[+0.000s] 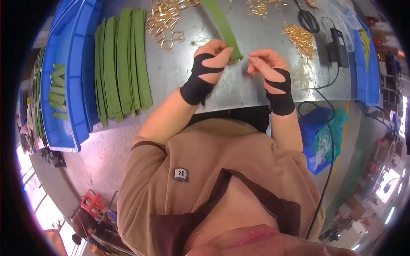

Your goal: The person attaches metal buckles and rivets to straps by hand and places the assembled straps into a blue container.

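Note:
My left hand (212,61), in a black wrist support, pinches the near end of a green strap (222,25) that runs away over the metal table. A small gold-coloured metal piece (235,61) shows at the strap's end, beside my left fingertips. Just to the right, apart from the strap, is my right hand (269,66), also in a black support. Its thumb and index finger are pressed together; anything between them is too small to make out. Gold-coloured rectangular rings (166,19) lie beyond my left hand, and a pile of tiny gold-coloured parts (300,40) lies beyond my right.
Several green straps (124,64) lie side by side at the table's left, beside blue bins (70,85). Black scissors (307,19), a black device with a cable (338,49) and another blue bin (370,68) are at the right. A blue container (314,128) holds plastic bags below.

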The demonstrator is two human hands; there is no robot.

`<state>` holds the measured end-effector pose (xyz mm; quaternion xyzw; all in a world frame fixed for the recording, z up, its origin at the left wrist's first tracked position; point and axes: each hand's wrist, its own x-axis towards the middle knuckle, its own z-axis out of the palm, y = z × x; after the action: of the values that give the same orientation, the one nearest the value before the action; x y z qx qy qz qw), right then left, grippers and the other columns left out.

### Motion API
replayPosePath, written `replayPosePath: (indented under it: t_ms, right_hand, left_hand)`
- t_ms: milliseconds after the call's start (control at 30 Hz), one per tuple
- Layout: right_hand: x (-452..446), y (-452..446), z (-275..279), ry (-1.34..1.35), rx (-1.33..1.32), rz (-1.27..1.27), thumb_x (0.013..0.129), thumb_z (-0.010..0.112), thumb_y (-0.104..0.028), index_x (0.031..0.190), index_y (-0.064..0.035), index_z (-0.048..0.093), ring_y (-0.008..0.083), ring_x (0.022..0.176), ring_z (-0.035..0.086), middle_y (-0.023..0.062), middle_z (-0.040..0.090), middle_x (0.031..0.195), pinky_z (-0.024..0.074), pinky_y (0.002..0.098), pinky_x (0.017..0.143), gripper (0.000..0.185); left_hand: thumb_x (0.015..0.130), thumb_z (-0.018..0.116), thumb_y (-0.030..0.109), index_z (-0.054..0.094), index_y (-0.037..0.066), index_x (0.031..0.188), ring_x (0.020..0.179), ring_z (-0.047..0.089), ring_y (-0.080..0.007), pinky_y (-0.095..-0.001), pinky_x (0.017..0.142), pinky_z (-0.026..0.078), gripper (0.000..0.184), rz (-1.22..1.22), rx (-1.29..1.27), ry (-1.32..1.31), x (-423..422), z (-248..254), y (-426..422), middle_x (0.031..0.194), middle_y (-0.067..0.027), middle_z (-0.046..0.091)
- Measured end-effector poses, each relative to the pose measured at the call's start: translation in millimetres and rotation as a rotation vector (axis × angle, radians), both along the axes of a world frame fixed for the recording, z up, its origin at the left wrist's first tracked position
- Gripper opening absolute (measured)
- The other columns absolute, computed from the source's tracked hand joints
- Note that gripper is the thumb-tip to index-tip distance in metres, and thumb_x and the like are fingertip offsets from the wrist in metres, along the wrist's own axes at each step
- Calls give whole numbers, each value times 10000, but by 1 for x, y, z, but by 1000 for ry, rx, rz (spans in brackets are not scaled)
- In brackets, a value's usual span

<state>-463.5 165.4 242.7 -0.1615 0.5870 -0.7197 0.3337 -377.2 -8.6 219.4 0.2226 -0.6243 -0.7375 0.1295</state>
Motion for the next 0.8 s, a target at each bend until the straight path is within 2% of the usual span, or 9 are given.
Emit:
replayPosePath:
  t_ms: [33,100,133,200,300,467,567,667,800]
  right_hand:
    - [2,-5,-4,-7,3,16,915,643,-6,1013,19,685,136,796,625,85,669,876,490,266,754,109]
    - [5,-15,-15,213,-44,-28,891,662,6,995,-8,710,117,875,599,70,632,1036,467,252,784,115]
    - [5,-18,-20,212,-41,-19,891,662,6,995,-8,710,117,875,599,70,632,1036,467,252,784,115]
    - [7,-23,-27,364,13,-47,864,680,9,977,-42,728,98,894,558,44,578,1151,437,234,791,133]
    - [8,-27,-30,331,-16,-87,852,694,-8,975,-60,735,90,838,532,43,574,1183,423,225,765,140]
    - [9,-32,-31,348,14,-111,843,701,-30,955,-50,720,79,805,510,40,589,1174,418,221,724,115]
    - [10,-34,-30,382,24,-129,846,695,-35,937,-46,706,72,787,506,28,611,1119,414,214,706,92]
    - [13,-33,-25,394,95,-146,852,690,-43,933,-45,697,70,762,505,12,632,1050,414,211,697,81]
    - [16,-36,-17,333,122,-210,860,684,-61,942,-41,690,73,734,509,-8,634,955,437,235,684,85]
  left_hand:
    - [925,633,137,635,-14,896,577,489,-57,-220,526,357,154,0,-34,9,0,-1,0,682,4,587]
    - [923,634,139,641,-15,902,591,496,-55,-219,533,362,155,10,1,9,0,0,2,696,5,597]
    - [921,635,141,647,-15,907,604,503,-54,-218,540,367,157,3,32,13,0,2,2,711,6,607]
    - [922,635,143,652,-14,914,612,505,-51,-214,545,369,159,8,-10,-11,0,4,1,721,5,614]
    - [923,635,144,658,-15,929,630,507,-46,-208,558,376,160,6,-65,-27,1,-1,2,738,3,625]
    - [925,634,134,663,-20,952,666,517,-44,-205,583,390,159,2,-97,-17,2,-5,4,769,-3,642]
    - [876,656,214,684,-20,906,618,533,-101,-267,569,431,237,46,-71,30,0,-11,7,675,-55,627]
    - [878,655,206,681,-20,912,609,528,-100,-262,564,425,229,53,-103,47,2,-7,9,660,-48,619]
    - [920,620,117,669,-27,943,666,555,-87,-244,610,445,154,10,-194,106,9,5,12,746,-46,646]
